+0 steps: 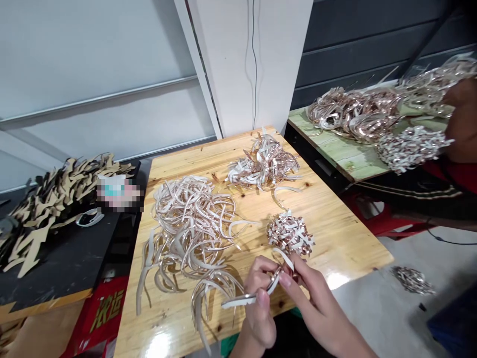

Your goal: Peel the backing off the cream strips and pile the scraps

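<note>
Above the front edge of the wooden table [328,219], my left hand [261,303] pinches a curved strip [240,301], white on one face and metallic rose-gold on the other. My right hand [311,293] closes on the strip's upper part, fingertips close to the left ones. Just behind my hands sits a pile of short cut pieces [290,232]. A large heap of long curved strips [190,223] spreads over the left of the table. Farther back lies another bunch of strips [264,161].
At the left, a dark table [70,268] bears brown cut pieces [70,189]. On the right, a green table [335,149] holds more shiny strips [368,112], beside another person's arm [464,129]. Small pieces [412,280] lie on the floor near a red stool [391,223].
</note>
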{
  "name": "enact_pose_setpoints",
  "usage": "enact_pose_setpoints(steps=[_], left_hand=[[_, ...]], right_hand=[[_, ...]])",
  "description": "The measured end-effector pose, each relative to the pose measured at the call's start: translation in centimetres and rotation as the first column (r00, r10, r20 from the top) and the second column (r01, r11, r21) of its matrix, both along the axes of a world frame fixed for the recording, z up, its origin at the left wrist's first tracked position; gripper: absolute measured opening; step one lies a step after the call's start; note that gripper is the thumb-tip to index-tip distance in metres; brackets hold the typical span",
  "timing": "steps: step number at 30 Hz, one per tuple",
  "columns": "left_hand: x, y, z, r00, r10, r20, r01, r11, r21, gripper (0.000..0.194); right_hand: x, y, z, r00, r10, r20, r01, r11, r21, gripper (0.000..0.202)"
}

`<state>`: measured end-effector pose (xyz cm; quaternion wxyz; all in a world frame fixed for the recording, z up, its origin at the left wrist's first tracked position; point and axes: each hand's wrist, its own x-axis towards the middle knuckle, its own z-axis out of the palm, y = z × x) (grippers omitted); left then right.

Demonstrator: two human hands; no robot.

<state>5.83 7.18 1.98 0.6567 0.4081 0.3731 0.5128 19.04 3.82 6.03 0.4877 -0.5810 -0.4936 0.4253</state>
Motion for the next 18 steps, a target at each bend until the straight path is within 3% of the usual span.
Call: enact_pose_setpoints(steps=[4,10,13,16,18], left_hand=[[-0.1,0.0,0.6,0.998,0.017,-0.055,-0.009,0.989,0.148,0.057],[-0.7,0.0,0.8,0.998,-0.061,-0.017,0.063,0.965,0.256,0.049],[-1.1,0.2,1.6,0.981,-0.064,-0.184,0.117,0.949,0.293,0.034],[-1.4,0.3,3.1,0.904,-0.043,-0.426,0.166,0.952,0.256,0.025],[-1.4,0.3,3.9,0.861,-0.027,-0.509,0.165,0.960,0.228,0.026]], right_hand=[[0.7,-0.1,-0.3,0.997,0.022,0.069,-0.023,1.000,0.013,0.026],[0.9,0.5,0.2,0.973,0.154,0.174,-0.163,0.986,0.040,0.026],[0.6,0.9,0.5,0.956,0.186,0.225,-0.209,0.974,0.082,0.025],[0.1,1.2,0.7,0.947,0.147,0.286,-0.197,0.968,0.156,0.026],[-0.2,1.5,0.6,0.941,0.123,0.316,-0.192,0.962,0.197,0.026]])
